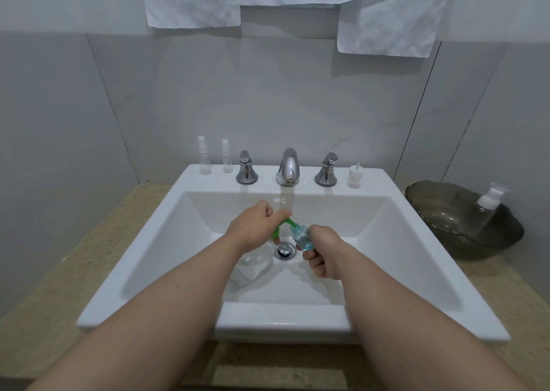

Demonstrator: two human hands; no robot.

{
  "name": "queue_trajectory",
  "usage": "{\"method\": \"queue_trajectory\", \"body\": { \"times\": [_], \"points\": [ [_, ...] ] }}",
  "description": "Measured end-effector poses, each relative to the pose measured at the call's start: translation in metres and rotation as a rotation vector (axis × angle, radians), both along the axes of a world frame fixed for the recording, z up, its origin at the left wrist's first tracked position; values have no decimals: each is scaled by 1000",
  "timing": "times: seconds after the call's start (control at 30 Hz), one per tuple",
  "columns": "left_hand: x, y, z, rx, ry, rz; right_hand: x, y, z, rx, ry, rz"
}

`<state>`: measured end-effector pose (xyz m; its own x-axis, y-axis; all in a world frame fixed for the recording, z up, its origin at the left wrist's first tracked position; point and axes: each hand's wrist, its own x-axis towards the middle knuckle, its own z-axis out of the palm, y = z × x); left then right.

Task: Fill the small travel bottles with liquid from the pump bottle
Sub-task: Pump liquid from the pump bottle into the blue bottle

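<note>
Inside the white sink (387, 271), my left hand (253, 227) rests on top of the green pump head (281, 227) of a clear pump bottle (253, 265), fingers curled over it. The green nozzle reaches into the mouth of a small travel bottle (302, 237) partly filled with blue liquid, which my right hand (323, 252) grips near its base and tilts toward the nozzle. Two clear capped spray bottles (204, 157) (227, 157) stand on the sink's back ledge at the left. A white spray cap (354, 176) sits on the ledge at the right.
A chrome faucet (287, 167) with two handles (246, 169) (327, 170) stands at the back ledge. The drain (284, 251) lies under my hands. A dark glass bowl (440, 212) holding a clear pump bottle (488, 206) sits on the beige counter (59, 271) to the right.
</note>
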<state>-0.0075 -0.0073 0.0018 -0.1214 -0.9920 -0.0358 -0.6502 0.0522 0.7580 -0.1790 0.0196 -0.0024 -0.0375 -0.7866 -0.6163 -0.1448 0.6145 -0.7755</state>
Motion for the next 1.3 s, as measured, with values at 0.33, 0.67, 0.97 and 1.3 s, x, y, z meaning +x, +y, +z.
{"method": "queue_trajectory", "body": {
  "times": [0.33, 0.67, 0.97, 1.3],
  "points": [
    [-2, 0, 0, -1, -14, 3, 1, 2, 3, -4, -29, -10],
    [-5, -5, -1, -1, 17, -17, 1, 2, 2, 6, -9, -1],
    [-5, -12, -6, 0, 24, -32, 1, 2, 2, 11, 13, 18],
    [-4, -8, -4, 9, 27, -41, 0, 0, -2, 15, 48, 34]
  ]
}}
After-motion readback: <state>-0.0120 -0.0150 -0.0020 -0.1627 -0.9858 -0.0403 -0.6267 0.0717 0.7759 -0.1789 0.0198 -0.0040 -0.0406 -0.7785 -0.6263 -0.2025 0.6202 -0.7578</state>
